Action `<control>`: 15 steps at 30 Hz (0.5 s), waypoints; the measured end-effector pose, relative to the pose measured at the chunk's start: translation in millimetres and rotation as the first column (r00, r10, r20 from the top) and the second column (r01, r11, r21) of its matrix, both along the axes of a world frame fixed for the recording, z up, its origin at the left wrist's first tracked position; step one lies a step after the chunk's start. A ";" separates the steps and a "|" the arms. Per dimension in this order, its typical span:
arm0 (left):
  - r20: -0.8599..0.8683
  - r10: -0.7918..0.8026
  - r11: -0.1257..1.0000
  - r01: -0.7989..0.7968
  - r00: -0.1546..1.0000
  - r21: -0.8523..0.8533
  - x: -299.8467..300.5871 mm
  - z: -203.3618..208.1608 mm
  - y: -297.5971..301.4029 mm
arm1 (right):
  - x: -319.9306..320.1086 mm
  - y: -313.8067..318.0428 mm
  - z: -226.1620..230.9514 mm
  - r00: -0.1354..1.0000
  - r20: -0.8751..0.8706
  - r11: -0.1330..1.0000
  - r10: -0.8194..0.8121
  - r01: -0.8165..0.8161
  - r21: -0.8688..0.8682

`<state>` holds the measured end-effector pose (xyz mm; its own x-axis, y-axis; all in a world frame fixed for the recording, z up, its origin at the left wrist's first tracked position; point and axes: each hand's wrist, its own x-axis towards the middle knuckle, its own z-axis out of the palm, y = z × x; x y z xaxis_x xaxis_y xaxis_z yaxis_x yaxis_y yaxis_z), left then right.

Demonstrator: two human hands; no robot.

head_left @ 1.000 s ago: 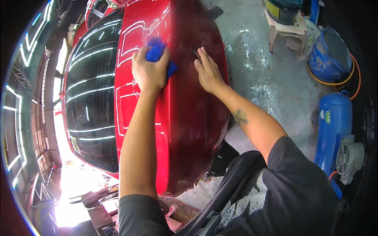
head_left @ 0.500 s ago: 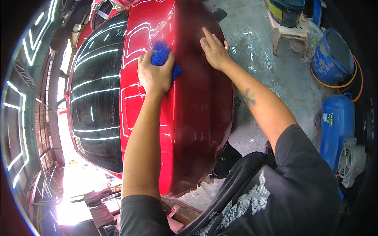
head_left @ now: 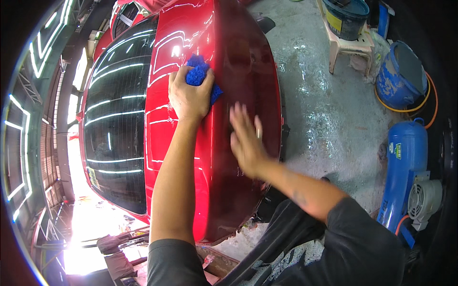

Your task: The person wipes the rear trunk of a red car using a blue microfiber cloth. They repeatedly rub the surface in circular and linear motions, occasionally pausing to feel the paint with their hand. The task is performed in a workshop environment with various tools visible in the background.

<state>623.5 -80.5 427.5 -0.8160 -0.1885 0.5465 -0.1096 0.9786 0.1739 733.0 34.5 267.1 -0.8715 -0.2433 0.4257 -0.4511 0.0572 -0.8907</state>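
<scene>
Bunched in my left hand is a blue microfiber cloth, and fingers and thumb are closed round it. That hand rests on the glossy red bodywork of the car, close to the edge where the upper surface turns down. My right hand is open over the darker red face of the car, fingers stretched out and slightly blurred. It looks to be flat against that panel, though its palm is hidden. Left of the red surface lies the dark rear window with light reflections on it.
On the right, a dark bucket stands on a pale plastic stool. Past it are a blue drum with an orange hose and a blue air compressor. The grey floor looks wet.
My right hand has swept down the dark red panel toward my body, its elbow bending. My left hand, still gripping the cloth, has barely moved. The view has shifted slightly.
</scene>
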 end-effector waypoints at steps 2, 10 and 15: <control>-0.011 -0.032 0.999 0.032 0.999 0.022 -6.9 0.0 5.5 | -106.7 -7.9 9.3 0.990 0.066 0.990 -0.126 0.130 -0.052; 0.005 0.005 1.000 -0.005 1.000 0.018 -1.5 3.5 2.4 | 47.3 2.1 3.1 0.994 0.059 0.994 0.091 -0.087 -0.062; -0.012 0.003 1.000 -0.003 1.000 0.021 -3.0 -1.5 0.3 | -37.7 -2.4 16.0 1.000 0.012 0.997 -0.001 0.002 -0.082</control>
